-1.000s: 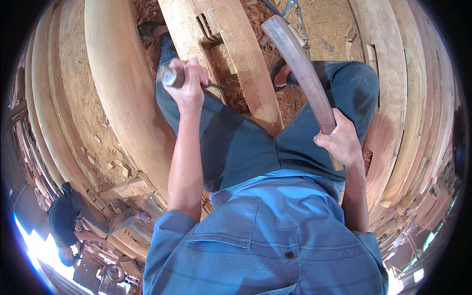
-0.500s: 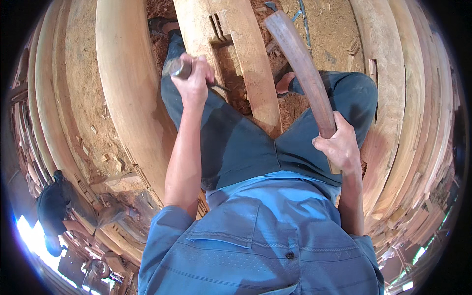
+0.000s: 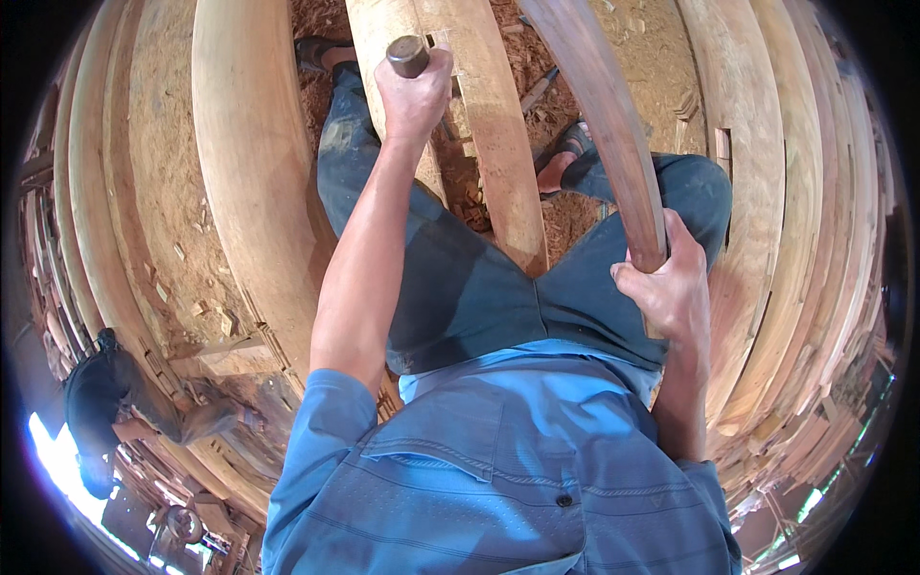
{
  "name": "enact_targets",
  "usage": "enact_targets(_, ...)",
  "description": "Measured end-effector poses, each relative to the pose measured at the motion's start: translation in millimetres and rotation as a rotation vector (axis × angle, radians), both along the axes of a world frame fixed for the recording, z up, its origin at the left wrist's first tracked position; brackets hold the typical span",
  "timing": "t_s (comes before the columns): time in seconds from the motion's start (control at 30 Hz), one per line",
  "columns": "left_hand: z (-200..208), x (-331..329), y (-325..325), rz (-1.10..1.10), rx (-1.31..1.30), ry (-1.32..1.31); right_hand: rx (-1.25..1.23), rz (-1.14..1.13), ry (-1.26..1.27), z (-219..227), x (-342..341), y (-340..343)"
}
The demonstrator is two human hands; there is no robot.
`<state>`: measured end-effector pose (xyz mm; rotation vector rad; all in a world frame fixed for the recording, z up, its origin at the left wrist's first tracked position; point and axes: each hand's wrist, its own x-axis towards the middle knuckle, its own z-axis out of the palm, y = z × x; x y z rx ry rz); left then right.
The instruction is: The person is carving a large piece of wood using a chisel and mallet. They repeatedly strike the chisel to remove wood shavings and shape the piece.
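Note:
My left hand is closed round a chisel, its round butt end facing up at me. The chisel's blade is hidden behind the hand. Below it lies a pale timber beam between my legs, with a long mortise cut into it and wood chips inside. My right hand grips the near end of a long, slightly curved wooden club, which slants away to the upper left, raised over my right leg. The club's far end runs out of the frame.
A thick rounded log lies to my left, and more timbers are stacked to the right. Another tool with a blade lies in the sawdust beyond the beam. A person in dark clothing bends at the far left.
My left hand has moved forward and right with the chisel, from beside the mortise to the beam's far part. The club has shifted slightly, its far end now beyond the frame.

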<state>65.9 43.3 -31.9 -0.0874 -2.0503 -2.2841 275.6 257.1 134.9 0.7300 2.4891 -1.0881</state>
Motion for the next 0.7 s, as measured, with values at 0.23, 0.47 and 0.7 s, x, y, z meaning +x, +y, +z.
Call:
enact_targets(0.23, 1.2, -12.8, 2.0, -0.145, -0.156, -0.037, -0.036, -0.004, -0.010, -7.0, 3.7, 1.9)
enact_targets(0.47, -8.6, -32.4, -9.5, -0.264, -0.226, -0.002, -0.017, -0.005, -0.042, -6.9, -1.1, -2.7)
enact_targets(0.7, 3.8, -32.8, -6.8, -0.283, -0.208, -0.054, -0.007, 0.014, 0.001, -5.2, -1.7, -5.7)
